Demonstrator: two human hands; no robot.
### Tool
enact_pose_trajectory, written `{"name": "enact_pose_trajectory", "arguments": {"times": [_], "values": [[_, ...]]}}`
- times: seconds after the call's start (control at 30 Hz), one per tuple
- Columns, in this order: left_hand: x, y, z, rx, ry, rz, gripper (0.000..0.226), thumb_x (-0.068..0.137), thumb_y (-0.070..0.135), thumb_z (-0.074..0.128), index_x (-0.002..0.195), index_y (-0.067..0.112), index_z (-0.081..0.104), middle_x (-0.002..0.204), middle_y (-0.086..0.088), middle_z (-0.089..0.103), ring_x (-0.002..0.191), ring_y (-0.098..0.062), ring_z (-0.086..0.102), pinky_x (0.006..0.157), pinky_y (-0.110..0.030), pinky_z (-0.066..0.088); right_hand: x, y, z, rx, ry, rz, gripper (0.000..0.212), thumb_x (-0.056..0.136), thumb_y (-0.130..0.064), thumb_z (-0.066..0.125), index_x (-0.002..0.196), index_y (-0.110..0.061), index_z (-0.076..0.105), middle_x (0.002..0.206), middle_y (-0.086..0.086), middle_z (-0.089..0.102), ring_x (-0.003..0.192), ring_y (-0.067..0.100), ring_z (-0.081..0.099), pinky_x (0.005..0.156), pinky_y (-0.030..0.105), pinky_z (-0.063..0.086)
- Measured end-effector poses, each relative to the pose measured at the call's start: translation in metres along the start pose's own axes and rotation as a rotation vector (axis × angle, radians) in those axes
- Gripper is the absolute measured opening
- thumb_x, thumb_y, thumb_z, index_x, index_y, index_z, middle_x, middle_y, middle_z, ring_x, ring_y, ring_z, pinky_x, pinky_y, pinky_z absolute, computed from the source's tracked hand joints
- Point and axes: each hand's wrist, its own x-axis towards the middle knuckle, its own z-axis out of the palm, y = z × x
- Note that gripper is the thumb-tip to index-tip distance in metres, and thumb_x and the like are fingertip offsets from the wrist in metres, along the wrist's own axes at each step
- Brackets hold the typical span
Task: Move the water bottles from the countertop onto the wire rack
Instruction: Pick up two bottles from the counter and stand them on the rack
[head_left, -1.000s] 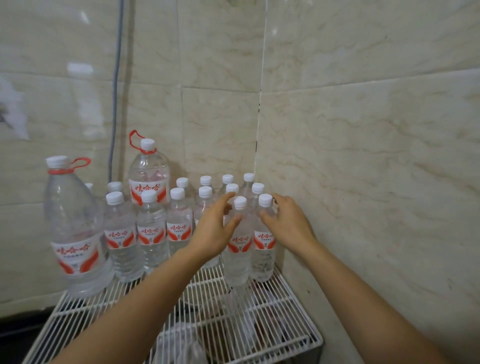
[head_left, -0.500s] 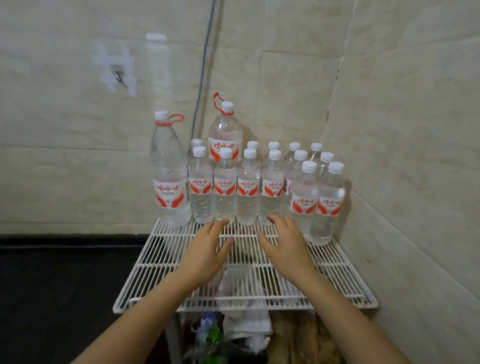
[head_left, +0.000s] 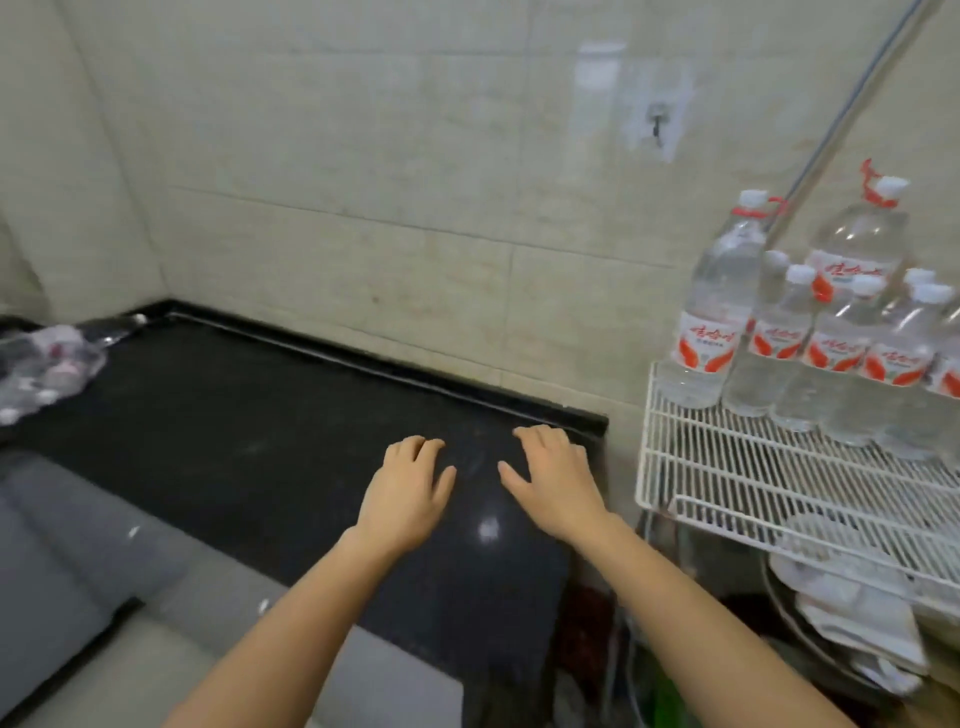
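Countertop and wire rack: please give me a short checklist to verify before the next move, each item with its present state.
1. Both hands free: left hand and right hand hold nothing. Ok.
2. Free space on the wire rack: its front part is bare. Ok.
3. Bottles on the rack upright: ok.
4. Bottles left on the countertop: only a crumpled clear plastic wrap shows at its far left; whether it holds bottles, cannot tell.
5. Path from countertop to rack: nothing stands between. Ok.

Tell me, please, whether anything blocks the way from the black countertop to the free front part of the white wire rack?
Nothing visible does: both hands, left and right, are empty over the black countertop, and the white wire rack is bare at its front.
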Motion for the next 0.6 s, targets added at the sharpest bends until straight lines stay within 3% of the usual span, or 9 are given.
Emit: {"name": "enact_pose_trajectory", "arguments": {"times": [0.3, 0.6], "values": [[-0.087, -0.228, -0.086, 0.176, -0.011, -0.319, 0.045, 0.097, 0.039, 0.039, 0.135, 0.015, 0.041, 0.137, -0.006, 0.043, 0.129, -0.025, 0.036, 0.099, -0.037, 0.041, 0.04, -0.233, 0.117, -0.067, -0.265, -0.288, 0.053, 0.097, -0.043, 0.042, 0.142, -0.015, 0.036, 0.142, 0.004, 0.042, 0.131, 0.026, 0.036, 0.105, 0.045, 0.032], [-0.118, -0.391, -0.141, 0.26, -0.018, -0.636, 0.046, 0.098, 0.04, 0.034, 0.136, 0.015, 0.038, 0.139, -0.009, 0.039, 0.131, -0.027, 0.033, 0.1, -0.039, 0.04, 0.106, -0.403, 0.211, -0.092, -0.404, -0.528, 0.051, 0.097, -0.041, 0.042, 0.141, -0.015, 0.037, 0.14, 0.005, 0.042, 0.128, 0.026, 0.037, 0.103, 0.043, 0.031]]}}
